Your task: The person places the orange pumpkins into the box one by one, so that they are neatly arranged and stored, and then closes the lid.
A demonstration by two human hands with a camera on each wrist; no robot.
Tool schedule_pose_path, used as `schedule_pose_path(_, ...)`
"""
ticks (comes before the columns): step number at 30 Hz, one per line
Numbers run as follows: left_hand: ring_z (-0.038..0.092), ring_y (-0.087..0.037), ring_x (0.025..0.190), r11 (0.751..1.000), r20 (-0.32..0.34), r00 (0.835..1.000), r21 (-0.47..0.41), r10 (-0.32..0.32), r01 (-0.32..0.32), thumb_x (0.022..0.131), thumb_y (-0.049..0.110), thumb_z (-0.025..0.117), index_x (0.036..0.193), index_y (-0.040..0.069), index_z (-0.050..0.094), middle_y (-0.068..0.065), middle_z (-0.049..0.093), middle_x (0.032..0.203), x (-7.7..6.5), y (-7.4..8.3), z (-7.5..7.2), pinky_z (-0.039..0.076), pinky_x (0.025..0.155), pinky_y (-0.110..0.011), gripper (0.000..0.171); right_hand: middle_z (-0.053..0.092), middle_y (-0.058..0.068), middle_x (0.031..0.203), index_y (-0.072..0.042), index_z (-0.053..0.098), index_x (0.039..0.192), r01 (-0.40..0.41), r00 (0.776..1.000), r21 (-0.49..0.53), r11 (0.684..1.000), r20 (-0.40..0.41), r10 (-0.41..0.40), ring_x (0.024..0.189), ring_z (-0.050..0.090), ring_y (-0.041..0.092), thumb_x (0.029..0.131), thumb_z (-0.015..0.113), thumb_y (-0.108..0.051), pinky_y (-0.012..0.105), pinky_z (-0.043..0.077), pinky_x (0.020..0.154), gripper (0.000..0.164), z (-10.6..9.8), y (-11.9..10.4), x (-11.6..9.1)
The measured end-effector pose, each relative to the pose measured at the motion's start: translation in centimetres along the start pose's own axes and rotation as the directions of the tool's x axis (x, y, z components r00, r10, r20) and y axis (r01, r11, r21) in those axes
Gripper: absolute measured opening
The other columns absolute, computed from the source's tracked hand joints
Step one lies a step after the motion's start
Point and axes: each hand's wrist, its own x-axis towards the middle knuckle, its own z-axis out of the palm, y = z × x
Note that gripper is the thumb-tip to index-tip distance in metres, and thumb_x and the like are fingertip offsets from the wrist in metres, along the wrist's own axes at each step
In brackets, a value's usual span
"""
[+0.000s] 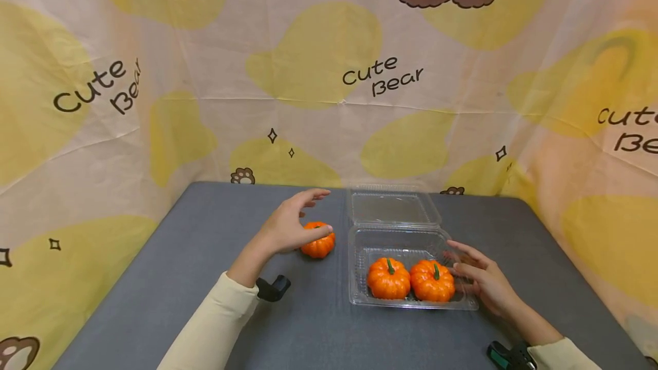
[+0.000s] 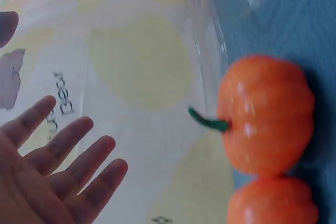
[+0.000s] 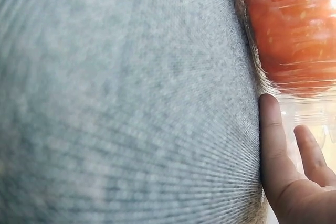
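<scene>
Left hand and right hand were held wide and empty; the lone pumpkin was judged light, stiff, slick, best grasped round its ribbed sides.

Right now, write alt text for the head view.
Two orange pumpkins sit in an open clear container, a right hand at its right side; a left hand is by a third pumpkin on a gray table.

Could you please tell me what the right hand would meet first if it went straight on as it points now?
Most likely the right hand would meet the right side wall of the clear container; the two look very close, though whether they already touch is unclear.
</scene>
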Motion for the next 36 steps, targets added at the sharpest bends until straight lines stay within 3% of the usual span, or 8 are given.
schedule_pose_path(7, 0.053, -0.028, 0.126, 0.999, -0.062, 0.997, 0.001, -0.04, 0.04, 0.083, 0.039, 0.073, 0.139, 0.031, 0.046, 0.002, 0.053, 0.138, -0.4, -2.1, -1.8, 0.047, 0.098, -0.05, 0.063, 0.064, -0.018, 0.12, -0.006, 0.033, 0.148, 0.002, 1.0, 0.013, 1.0, 0.011, -0.002, 0.098, 0.066, 0.009, 0.099, 0.048, -0.009, 0.035, 0.059, 0.075, 0.051, 0.0, -0.1, 0.0)
schedule_pose_path(15, 0.052, -0.029, 0.127, 0.995, -0.087, 0.991, -0.018, -0.1, 0.099, 0.085, 0.037, 0.072, 0.138, 0.032, 0.048, -0.001, 0.053, 0.138, -1.0, -4.5, -3.1, 0.046, 0.098, -0.051, 0.059, 0.063, -0.018, 0.122, -0.006, 0.03, 0.149, 0.007, 0.999, 0.04, 0.999, 0.045, -0.009, 0.102, 0.066, 0.01, 0.1, 0.046, -0.008, 0.035, 0.058, 0.078, 0.052, -0.2, 0.0, 0.2)
schedule_pose_path(22, 0.051, -0.037, 0.126, 0.987, -0.1, 0.982, -0.009, -0.158, 0.158, 0.084, 0.039, 0.072, 0.138, 0.025, 0.05, -0.01, 0.051, 0.14, -1.5, -6.8, -3.2, 0.046, 0.098, -0.054, 0.06, 0.063, -0.018, 0.122, -0.008, 0.033, 0.149, 0.004, 0.998, 0.052, 0.999, 0.055, -0.007, 0.103, 0.066, 0.009, 0.1, 0.046, -0.008, 0.035, 0.058, 0.078, 0.051, -0.2, 0.0, 0.1)
schedule_pose_path(29, 0.052, -0.04, 0.123, 0.96, -0.11, 0.955, 0.018, -0.276, 0.279, 0.083, 0.042, 0.071, 0.14, 0.024, 0.047, -0.013, 0.049, 0.141, -2.0, -9.0, -2.8, 0.044, 0.096, -0.056, 0.064, 0.063, -0.018, 0.123, -0.016, 0.04, 0.147, 0.026, 0.997, 0.067, 0.997, 0.074, -0.031, 0.103, 0.065, 0.008, 0.1, 0.045, -0.006, 0.034, 0.058, 0.077, 0.048, -0.1, -0.2, 0.0)
schedule_pose_path(36, 0.053, -0.041, 0.121, 0.943, -0.092, 0.939, 0.019, -0.33, 0.333, 0.083, 0.044, 0.071, 0.14, 0.021, 0.047, -0.017, 0.049, 0.141, -2.4, -10.9, -2.3, 0.045, 0.096, -0.056, 0.066, 0.063, -0.018, 0.123, -0.011, 0.037, 0.148, 0.019, 0.998, 0.065, 0.998, 0.062, -0.023, 0.102, 0.066, 0.01, 0.1, 0.045, -0.006, 0.035, 0.058, 0.078, 0.049, -0.2, 0.1, 0.1)
